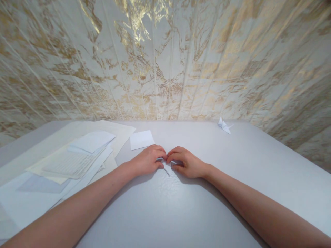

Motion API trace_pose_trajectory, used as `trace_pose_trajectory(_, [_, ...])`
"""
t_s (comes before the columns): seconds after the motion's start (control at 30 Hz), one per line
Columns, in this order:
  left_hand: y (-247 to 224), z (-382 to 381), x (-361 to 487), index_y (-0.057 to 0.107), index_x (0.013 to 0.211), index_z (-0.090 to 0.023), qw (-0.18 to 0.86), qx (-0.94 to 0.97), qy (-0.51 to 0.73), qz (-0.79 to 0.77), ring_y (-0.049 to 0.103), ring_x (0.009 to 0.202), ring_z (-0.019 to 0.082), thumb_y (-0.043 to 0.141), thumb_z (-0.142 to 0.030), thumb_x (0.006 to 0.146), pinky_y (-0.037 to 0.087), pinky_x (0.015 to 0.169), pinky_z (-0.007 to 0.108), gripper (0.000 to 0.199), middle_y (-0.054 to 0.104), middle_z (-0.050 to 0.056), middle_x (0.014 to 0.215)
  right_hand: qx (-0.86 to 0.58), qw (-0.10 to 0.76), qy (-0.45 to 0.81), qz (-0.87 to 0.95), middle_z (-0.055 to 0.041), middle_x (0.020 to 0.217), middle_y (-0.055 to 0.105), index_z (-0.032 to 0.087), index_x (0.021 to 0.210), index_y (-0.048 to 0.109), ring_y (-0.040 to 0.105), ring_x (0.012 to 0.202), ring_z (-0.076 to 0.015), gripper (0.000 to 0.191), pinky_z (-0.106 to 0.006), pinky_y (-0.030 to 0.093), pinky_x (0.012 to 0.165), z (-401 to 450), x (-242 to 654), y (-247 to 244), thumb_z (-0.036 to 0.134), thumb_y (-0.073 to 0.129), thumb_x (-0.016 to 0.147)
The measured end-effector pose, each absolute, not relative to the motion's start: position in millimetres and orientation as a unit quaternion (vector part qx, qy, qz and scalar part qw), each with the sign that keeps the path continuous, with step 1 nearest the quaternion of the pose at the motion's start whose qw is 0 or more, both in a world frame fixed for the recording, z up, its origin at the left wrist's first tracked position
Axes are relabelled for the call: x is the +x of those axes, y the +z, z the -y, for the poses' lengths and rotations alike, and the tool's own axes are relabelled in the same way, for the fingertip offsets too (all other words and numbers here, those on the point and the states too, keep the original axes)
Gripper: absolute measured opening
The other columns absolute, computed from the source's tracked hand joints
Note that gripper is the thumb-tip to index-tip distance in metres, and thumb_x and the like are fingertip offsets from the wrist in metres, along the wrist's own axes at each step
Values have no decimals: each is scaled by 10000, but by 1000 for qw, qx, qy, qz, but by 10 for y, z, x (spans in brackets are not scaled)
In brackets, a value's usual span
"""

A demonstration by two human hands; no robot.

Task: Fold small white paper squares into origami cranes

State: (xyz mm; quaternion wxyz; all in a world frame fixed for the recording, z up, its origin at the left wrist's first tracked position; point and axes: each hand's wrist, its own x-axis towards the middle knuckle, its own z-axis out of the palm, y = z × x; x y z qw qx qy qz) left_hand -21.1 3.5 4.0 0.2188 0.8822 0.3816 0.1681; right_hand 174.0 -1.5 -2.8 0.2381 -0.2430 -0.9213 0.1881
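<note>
On the pale table (165, 213), left of the forearms, papers (69, 162) lie spread; left hand (148, 160) and right hand (190, 164) curl narrowly, though whether either grips I cannot tell; behind the left, one sheet (141, 139) lies unfolded; far right, a folded paper bird (223, 126) looks finished; between the fingertips, the small white paper (168, 167) looks partly worked, its shape largely hidden

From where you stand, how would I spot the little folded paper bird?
Find the pale table, then its far edge, against the gold-patterned backdrop. Beyond the right hand and farther right, near that edge, sits the small white paper bird. Unlike the flat sheets on the left, it rises in sharp points and sits apart from the other paper.
</note>
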Motion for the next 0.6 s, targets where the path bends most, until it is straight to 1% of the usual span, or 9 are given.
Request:
trace_pose_trajectory(0.13, [59,-4,-192,654,708,-180,233,879,157,-385,583,836,196,637,-69,648,409,776,283,127,640,48,866,-250,245,223,910,-70,925,648,161,886,606,565,917,-196,297,-334,424,861,52,1715,-34,-11,536,654])
trace_pose_trajectory(0.23, [101,77,-219,632,706,-169,231,884,130,-386,583,836,192,620,-50,642,415,761,278,135,645,48,874,-273,237,260,895,-49,942,639,177,918,585,574,904,-190,343,-322,435,837,117,1706,-27,-5,583,627])
trace_pose_trajectory(0.33, [121,214,-250,617,740,-172,218,894,111,-376,578,890,188,611,-51,651,416,804,281,150,655,33,907,-291,220,282,887,-59,958,630,163,946,569,573,905,-198,356,-326,438,825,233,1713,-30,38,657,624])
trace_pose_trajectory(0.43, [91,354,-266,610,784,-180,194,894,121,-385,574,921,187,609,-53,672,403,868,312,169,666,18,933,-330,225,265,878,-68,961,628,166,962,561,565,910,-212,359,-343,436,818,354,1720,-59,90,700,640])
trace_pose_trajectory(0.5, [47,424,-273,608,804,-186,177,889,143,-398,567,936,190,600,-59,691,413,870,318,170,664,21,968,-346,236,254,872,-66,966,630,175,964,559,562,922,-218,351,-354,430,827,406,1718,-82,122,713,654])
trace_pose_trajectory(0.6, [-34,479,-292,616,809,-172,149,883,176,-410,568,918,199,581,-87,735,433,849,332,118,666,46,963,-358,247,245,867,-68,955,636,173,956,565,566,910,-219,348,-355,433,818,431,1713,-103,163,737,654])
